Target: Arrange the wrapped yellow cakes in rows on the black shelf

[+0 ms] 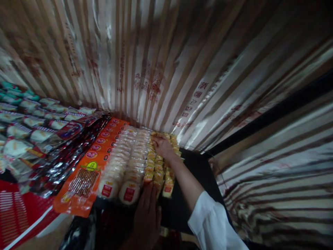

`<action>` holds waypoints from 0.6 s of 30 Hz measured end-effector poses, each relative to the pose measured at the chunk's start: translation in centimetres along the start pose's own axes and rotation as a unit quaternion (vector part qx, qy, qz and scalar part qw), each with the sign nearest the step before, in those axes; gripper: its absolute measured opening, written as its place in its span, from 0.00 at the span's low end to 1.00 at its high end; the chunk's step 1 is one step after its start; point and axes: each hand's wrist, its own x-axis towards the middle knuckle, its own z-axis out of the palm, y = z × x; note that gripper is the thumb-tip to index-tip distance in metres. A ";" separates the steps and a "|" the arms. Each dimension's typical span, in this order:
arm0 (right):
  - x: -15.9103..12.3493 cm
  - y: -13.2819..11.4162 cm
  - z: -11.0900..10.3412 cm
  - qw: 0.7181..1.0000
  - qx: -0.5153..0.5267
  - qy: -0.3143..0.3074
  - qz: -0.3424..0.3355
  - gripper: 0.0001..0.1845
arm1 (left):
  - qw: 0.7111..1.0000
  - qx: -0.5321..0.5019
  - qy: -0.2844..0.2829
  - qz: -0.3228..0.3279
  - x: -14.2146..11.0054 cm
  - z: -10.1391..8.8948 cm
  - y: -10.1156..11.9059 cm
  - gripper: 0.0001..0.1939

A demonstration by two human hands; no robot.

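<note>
Yellow packets (150,166), rows, on black tabletop (201,165); right hand (163,146) at far end, grip unclear; left hand (147,210) open, fingers extended at near end; wrapped white rounds (136,156) alongside.

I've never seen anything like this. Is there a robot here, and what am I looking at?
There's no robot: these are a person's own hands, and the one picture comes from a camera worn on the head, looking forward and down. The right hand rests at the far end of rows of yellow packets; the left hand is at their near end. Whether either grips one is unclear. Beside them on the black surface lie clear-wrapped round packs and orange packaging. Pleated sheeting hangs behind.
</note>
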 end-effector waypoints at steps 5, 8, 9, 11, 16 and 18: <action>0.4 0.6 -0.5 0.999 -0.002 0.036 0.036 0.17 | 1.000 -0.016 0.012 0.001 0.0 0.1 -0.1 0.32; 1.1 0.5 -0.1 0.999 -0.011 0.002 0.040 0.16 | 1.000 -0.022 0.021 -0.005 0.0 0.3 -0.1 0.32; 1.2 0.5 0.1 0.999 -0.013 -0.007 0.038 0.16 | 0.999 -0.024 0.020 -0.008 0.0 0.3 -0.1 0.32; 1.4 0.6 0.1 0.999 -0.015 -0.008 0.035 0.15 | 0.999 -0.031 0.016 -0.011 0.0 0.3 -0.1 0.31; 2.3 1.9 -0.4 0.998 -0.034 0.025 0.055 0.16 | 0.999 -0.041 0.009 -0.021 -0.1 0.6 0.0 0.32; 2.9 2.3 -0.2 0.997 -0.037 0.005 0.060 0.15 | 0.999 -0.039 0.017 -0.021 -0.1 0.8 0.0 0.33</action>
